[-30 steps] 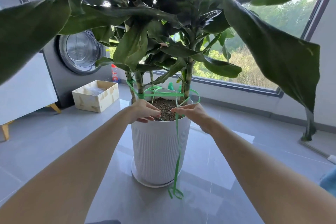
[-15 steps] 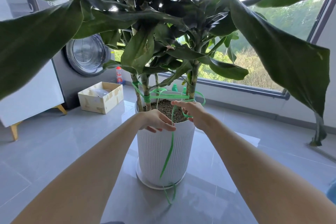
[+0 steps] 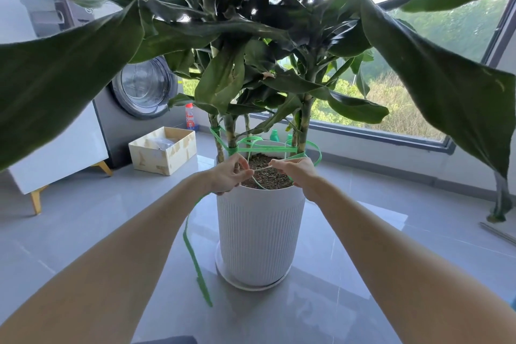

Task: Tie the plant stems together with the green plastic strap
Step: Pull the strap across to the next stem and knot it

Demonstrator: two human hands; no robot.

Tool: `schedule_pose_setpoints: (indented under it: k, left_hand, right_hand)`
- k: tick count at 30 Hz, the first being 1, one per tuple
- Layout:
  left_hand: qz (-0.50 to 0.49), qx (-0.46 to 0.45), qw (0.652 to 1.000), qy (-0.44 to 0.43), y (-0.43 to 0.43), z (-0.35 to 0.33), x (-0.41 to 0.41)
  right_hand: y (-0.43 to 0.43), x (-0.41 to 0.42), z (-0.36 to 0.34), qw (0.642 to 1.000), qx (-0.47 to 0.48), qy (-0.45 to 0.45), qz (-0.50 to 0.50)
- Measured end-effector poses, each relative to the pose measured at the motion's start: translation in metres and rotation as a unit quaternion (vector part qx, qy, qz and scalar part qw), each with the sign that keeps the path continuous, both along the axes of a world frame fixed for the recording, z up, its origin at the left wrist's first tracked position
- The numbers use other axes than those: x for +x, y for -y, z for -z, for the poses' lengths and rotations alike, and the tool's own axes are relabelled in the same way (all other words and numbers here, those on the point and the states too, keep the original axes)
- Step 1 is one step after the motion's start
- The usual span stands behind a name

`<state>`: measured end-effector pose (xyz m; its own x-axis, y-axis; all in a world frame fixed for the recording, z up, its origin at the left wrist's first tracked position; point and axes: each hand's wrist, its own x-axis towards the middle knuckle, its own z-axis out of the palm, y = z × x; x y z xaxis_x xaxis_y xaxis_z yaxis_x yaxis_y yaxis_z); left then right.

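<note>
A tall leafy plant grows from a white ribbed pot (image 3: 259, 234). Its stems (image 3: 304, 126) rise from the soil, and a green plastic strap (image 3: 268, 148) loops around them just above the rim. My left hand (image 3: 229, 176) grips the strap over the pot's left rim. My right hand (image 3: 298, 172) pinches the strap over the right rim. A short stretch of strap runs taut between the two hands above the soil. The strap's loose tail (image 3: 192, 248) hangs from under my left wrist down to the floor.
A grey washing machine (image 3: 139, 98) stands at the back left beside a white cabinet (image 3: 55, 153). A cardboard box (image 3: 164, 149) sits on the tiled floor near it. A bottle (image 3: 190, 117) stands by the window sill. Large leaves (image 3: 446, 86) hang overhead.
The strap's tail swung from the pot's front to the left, under my left forearm. Both hands have closed on the strap and drawn a stretch taut between them.
</note>
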<state>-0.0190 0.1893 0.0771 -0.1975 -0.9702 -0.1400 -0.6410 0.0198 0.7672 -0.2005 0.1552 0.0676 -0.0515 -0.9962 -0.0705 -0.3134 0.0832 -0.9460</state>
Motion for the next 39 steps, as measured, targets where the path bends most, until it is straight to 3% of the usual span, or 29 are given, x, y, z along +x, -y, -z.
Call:
schedule_pose_setpoints:
  k: [5,13,19,28,39]
  left_hand:
    - [-0.022,-0.115,0.992,0.047,0.0,-0.004,0.003]
    - [-0.151,-0.164,0.973,0.061,0.009,0.008,0.003]
    - [-0.225,-0.191,0.955,-0.024,0.004,0.013,-0.002]
    - [-0.301,-0.241,0.92,-0.067,0.009,0.019,-0.012]
    - [-0.286,-0.237,0.922,-0.108,0.013,0.027,-0.005]
  right_hand:
    - [-0.002,0.005,0.006,0.999,-0.033,-0.016,0.012]
    - [-0.001,-0.002,0.021,0.952,-0.205,-0.202,0.109]
    - [0.006,-0.01,0.021,0.921,-0.225,-0.296,0.12]
    - [0.012,-0.019,0.02,0.92,-0.22,-0.305,0.108]
    - [0.011,-0.015,0.02,0.917,-0.233,-0.304,0.107]
